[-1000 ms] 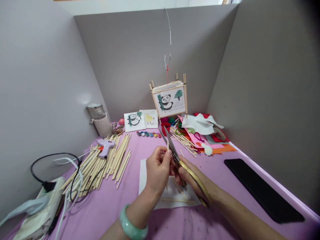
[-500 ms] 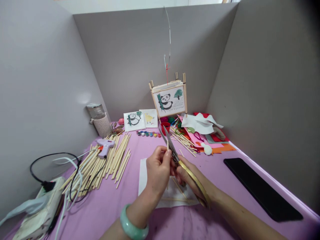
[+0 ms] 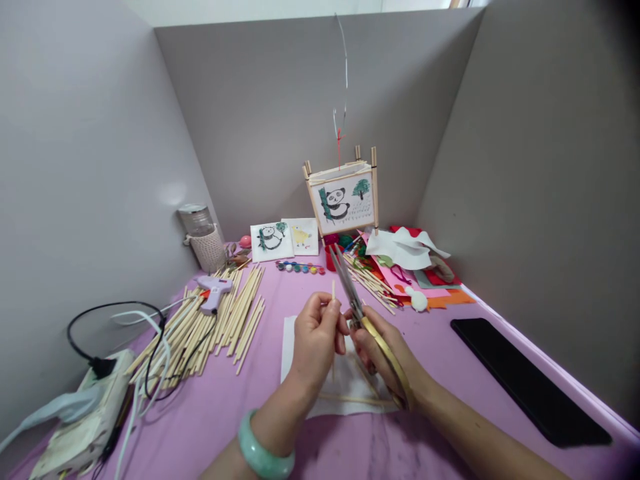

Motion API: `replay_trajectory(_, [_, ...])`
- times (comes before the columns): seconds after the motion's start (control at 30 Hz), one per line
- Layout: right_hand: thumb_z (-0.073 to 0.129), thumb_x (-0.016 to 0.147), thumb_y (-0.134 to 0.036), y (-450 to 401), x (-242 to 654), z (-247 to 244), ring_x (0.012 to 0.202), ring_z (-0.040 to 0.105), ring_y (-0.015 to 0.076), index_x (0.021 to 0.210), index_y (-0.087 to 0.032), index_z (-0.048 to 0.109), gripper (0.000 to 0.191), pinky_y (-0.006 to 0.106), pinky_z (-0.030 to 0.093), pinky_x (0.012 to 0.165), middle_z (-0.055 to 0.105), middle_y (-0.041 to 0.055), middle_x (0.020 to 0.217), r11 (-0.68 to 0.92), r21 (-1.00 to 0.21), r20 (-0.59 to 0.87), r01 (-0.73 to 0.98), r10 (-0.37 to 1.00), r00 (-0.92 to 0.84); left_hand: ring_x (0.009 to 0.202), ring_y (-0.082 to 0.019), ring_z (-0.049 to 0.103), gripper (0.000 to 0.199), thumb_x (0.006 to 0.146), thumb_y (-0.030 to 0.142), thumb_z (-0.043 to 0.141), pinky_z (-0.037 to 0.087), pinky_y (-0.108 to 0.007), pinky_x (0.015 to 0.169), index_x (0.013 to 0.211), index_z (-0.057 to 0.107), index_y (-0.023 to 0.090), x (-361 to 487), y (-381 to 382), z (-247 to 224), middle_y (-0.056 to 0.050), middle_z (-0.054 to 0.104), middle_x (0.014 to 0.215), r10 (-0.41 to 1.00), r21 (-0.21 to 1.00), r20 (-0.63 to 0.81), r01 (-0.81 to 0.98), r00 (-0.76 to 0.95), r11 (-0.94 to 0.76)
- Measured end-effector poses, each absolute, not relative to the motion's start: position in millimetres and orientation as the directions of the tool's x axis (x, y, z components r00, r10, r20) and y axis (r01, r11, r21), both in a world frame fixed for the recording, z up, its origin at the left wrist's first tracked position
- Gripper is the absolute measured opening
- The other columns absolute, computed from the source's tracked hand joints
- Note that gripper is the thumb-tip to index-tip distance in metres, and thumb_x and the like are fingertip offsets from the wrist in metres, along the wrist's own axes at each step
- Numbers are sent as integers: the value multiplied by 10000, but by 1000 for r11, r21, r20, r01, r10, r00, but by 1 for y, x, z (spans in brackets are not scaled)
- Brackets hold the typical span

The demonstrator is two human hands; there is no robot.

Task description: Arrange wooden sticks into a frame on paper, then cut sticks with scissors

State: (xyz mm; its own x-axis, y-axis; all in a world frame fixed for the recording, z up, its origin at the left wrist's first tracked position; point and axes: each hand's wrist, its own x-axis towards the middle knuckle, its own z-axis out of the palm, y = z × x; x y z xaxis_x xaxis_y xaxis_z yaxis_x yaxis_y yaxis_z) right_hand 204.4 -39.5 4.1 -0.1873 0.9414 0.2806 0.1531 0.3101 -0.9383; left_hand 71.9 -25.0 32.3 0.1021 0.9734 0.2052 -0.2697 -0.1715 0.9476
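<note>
L hand (image 3: pixel 313 333) has its fingers pinched shut on a thin pale stick (image 3: pixel 333 289), held upright above the white sheet (image 3: pixel 289 343) on the counter (image 3: pixel 210 427); the stick's mid part is hidden behind the fingers. R hand (image 3: pixel 383 343) has its fingers closed round the gold handles of the scissors (image 3: pixel 351 283), blades up & slightly apart at the tips, just R of the stick. Pivot area partly covered, lower handle loop hard to make out. Sticks lying on the sheet are blurred & partly hidden by R hand; both forearms cut off at the bottom edge. Small strokes under the tree on the panda lantern (image 3: pixel 345 200) too fine to tell if writing or drawing. Scissors: grey metal blades, handles shiny. Stick: plain, straight, light wood colour. Red cup (image 3: pixel 331 260) partly hidden behind the blades.
</note>
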Motion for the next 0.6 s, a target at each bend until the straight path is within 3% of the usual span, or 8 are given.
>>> replay_trajectory(0.13, [529,860,-486,-37,212,5,568,434,109,1081,-196,471,370,232,371,521,463,-40,710,342,-879,319,333,940,-122,348,-29,297,223,878,378,539,201,-145,347,986,530,183,65,-23,34,73,495,538,973,921,186,-371,139,-123])
replay_trajectory(0.27, [590,830,-441,-40,212,8,668,514,148,1075,-195,479,364,268,424,610,547,-2,792,399,-739,392,542,910,-135,348,-20,246,248,879,370,540,162,-143,345,1037,539,180,64,-22,34,71,487,534,972,904,169,-419,165,-86])
replay_trajectory(0.43, [665,785,-449,-42,210,7,818,570,205,1141,-201,483,470,308,456,682,591,64,967,428,-557,528,712,844,-94,340,-21,250,327,866,353,559,168,-148,338,1130,543,162,65,-23,34,67,493,525,977,908,143,-415,161,-64])
replay_trajectory(0.6, [626,802,-522,-39,213,3,862,568,243,1130,-177,495,494,339,447,722,596,91,954,428,-410,644,805,762,-77,333,-18,249,416,845,371,580,166,-150,337,1200,556,155,64,-24,34,59,504,523,978,914,136,-400,157,-63])
